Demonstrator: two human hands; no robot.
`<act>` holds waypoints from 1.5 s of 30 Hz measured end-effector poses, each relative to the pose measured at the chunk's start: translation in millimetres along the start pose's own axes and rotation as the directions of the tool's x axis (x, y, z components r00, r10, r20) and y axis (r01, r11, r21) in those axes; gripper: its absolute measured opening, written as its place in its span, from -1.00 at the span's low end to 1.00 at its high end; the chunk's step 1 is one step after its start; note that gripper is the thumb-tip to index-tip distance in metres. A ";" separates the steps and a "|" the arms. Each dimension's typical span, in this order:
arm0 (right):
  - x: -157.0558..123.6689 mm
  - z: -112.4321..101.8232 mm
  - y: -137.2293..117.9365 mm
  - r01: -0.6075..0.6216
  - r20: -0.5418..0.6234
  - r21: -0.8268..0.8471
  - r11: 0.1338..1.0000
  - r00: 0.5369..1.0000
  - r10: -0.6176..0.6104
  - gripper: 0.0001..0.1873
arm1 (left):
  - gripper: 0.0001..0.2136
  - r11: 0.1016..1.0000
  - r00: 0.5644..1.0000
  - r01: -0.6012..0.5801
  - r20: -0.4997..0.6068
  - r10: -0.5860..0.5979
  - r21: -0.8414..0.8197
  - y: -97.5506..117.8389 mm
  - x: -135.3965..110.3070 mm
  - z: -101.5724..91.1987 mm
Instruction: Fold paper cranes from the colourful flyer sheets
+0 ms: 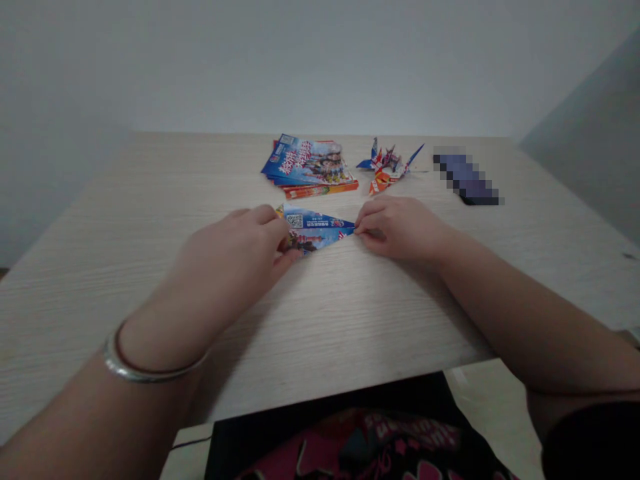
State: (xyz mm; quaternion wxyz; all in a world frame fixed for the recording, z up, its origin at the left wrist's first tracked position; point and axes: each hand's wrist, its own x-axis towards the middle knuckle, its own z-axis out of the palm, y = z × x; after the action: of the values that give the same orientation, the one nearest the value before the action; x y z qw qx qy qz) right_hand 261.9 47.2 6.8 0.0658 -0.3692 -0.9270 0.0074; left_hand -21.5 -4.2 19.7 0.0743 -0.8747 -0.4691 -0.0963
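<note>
A printed blue flyer folded into a pointed shape (316,230) lies flat on the pale wooden table (150,213) between my hands. My left hand (240,257), a silver bangle on its wrist, presses on the wide left end with curled fingers. My right hand (397,227) pinches the narrow right tip with closed fingers.
Behind the hands lies a stack of colourful flyers (307,167). To its right sit folded paper cranes (387,167) and a dark blurred-out object (467,179). The table's near edge runs just above my lap; its right corner is under my right forearm.
</note>
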 end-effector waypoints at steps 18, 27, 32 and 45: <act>7.9 2.3 -21.5 0.089 -0.073 -0.080 0.993 0.993 -0.094 -0.72 | -0.64 0.976 0.966 -0.206 0.173 0.191 0.076 23.1 18.4 8.4; 9.0 -2.4 -36.7 -0.062 -0.175 -0.001 0.998 0.983 0.061 -0.78 | -0.75 0.990 0.995 -0.087 0.060 0.080 0.115 31.3 20.1 -3.1; 11.1 -2.8 -48.3 -0.124 -0.276 0.196 0.973 0.945 0.176 -0.84 | -0.64 0.992 0.992 -0.077 -0.097 0.087 0.099 30.5 20.0 -0.4; 15.4 -2.0 -57.7 -0.178 -0.243 0.297 0.938 0.936 0.254 -0.94 | -0.64 0.996 0.990 -0.045 -0.132 0.054 0.074 34.8 17.2 -7.7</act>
State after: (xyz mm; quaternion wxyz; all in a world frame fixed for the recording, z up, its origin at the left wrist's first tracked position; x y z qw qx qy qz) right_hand 211.7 15.7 14.2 0.2436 -0.4545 -0.8521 0.0894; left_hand 16.2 -11.1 29.9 0.1389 -0.8745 -0.4443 -0.1360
